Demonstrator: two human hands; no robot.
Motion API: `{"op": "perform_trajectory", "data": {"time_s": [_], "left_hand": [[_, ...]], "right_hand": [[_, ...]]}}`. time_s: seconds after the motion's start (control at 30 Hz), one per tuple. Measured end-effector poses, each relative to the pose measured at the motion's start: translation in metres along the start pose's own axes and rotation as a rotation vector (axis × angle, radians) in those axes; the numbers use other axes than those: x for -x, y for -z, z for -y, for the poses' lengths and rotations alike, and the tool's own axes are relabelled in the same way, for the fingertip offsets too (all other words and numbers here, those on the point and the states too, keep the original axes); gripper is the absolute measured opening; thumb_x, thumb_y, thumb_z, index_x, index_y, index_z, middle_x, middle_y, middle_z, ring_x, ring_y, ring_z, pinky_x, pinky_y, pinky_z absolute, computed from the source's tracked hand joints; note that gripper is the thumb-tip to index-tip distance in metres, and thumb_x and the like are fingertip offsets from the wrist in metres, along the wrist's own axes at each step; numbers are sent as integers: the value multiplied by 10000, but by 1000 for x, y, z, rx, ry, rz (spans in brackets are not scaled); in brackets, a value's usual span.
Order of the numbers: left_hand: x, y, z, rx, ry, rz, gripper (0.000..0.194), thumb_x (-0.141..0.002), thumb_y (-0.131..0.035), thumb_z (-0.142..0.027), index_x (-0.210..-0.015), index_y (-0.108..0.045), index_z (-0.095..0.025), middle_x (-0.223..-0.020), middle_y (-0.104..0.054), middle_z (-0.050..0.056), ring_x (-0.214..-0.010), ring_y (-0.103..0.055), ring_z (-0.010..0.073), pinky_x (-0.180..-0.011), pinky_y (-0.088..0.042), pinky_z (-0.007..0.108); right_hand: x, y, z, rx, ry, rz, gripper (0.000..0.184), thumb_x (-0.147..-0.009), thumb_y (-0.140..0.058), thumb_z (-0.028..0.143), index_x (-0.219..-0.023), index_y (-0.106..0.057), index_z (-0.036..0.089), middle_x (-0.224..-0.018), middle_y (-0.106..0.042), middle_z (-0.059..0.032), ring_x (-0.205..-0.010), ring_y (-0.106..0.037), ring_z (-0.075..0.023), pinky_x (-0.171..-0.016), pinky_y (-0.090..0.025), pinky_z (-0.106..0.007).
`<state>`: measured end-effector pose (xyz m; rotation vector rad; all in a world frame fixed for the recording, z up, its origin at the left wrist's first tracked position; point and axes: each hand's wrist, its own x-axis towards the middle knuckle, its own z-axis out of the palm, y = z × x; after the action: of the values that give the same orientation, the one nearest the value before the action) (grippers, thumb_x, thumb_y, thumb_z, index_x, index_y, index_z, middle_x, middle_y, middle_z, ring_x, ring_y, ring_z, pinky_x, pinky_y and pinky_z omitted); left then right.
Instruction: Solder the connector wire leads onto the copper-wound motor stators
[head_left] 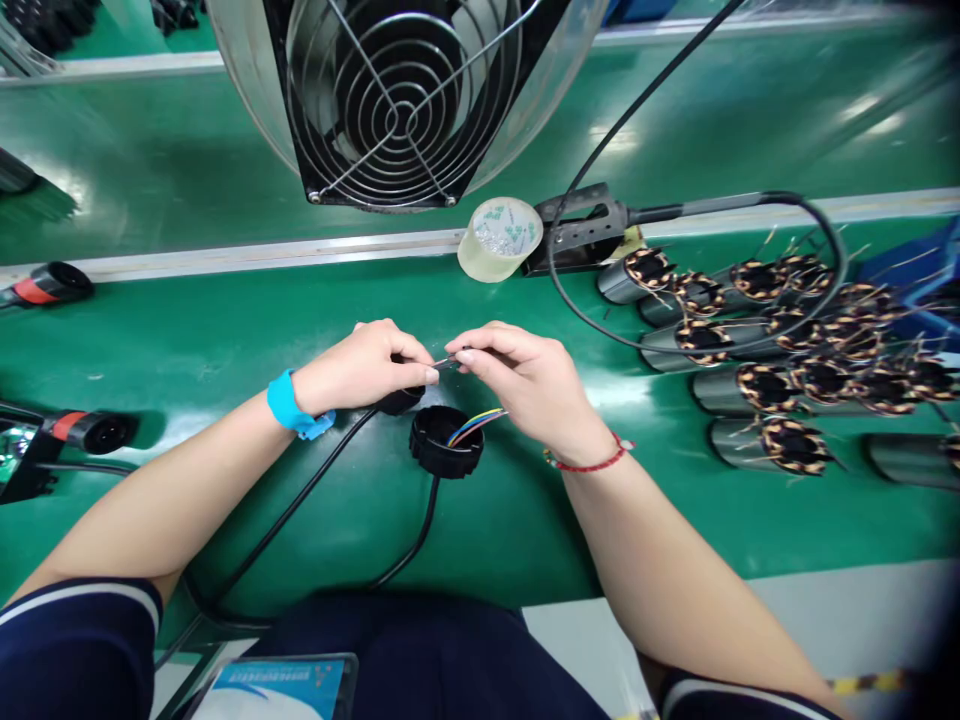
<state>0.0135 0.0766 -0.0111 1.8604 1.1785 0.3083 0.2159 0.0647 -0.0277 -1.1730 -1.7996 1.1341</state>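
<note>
My left hand and my right hand meet over the bench, fingertips pinched close together. Between them shows a thin, dark, wire-like piece; its exact kind is too small to tell. Coloured wires rise from an upturned round black cap and run in under my right hand's fingers. Just below my left hand sits a second round black part, partly hidden by the fingers. A black cable leads from the upturned cap toward my body, and another cable leads from the second part.
A caged fan stands at the back. Near the ledge are a roll of clear tape and a grey tool with a looping cable. Several metal cylinders with copper windings lie at right. Black-and-red torch-like parts lie at left.
</note>
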Motion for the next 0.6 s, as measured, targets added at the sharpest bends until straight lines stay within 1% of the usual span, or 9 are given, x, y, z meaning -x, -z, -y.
{"op": "perform_trajectory", "data": {"time_s": [0.17,0.4,0.5,0.6], "left_hand": [[1,0,0,-5,0,12,236,-825,-593,-343,-708,-729,-189,-715,-722,-2,-810,-608,169,-887,-410,326],[0,0,-1,3,0,14,212,-820,-604,-329,-706,-730,-202,-717,-726,-8,-822,-606,174,-951,-387,367],[0,0,0,-1,1,13,225,-823,-599,-337,-706,-731,-198,-718,-726,-7,-821,-604,173,-951,-389,366],[0,-1,0,-9,-7,11,219,-821,-600,-348,-739,-738,-200,-726,-728,-8,-817,-600,171,-924,-399,351]], "right_hand": [[0,2,0,84,51,20,143,-880,-586,215,-877,-727,237,-860,-701,-11,-781,-620,-151,-737,-489,-297],[0,3,-1,132,108,41,142,-886,-579,208,-886,-717,242,-863,-700,-11,-786,-620,-154,-744,-495,-302],[0,4,-1,144,111,28,140,-886,-577,212,-885,-714,242,-865,-698,-15,-786,-623,-161,-743,-501,-313],[0,4,0,200,164,61,157,-891,-566,208,-898,-718,247,-870,-695,-20,-811,-626,-170,-761,-504,-324]]}}
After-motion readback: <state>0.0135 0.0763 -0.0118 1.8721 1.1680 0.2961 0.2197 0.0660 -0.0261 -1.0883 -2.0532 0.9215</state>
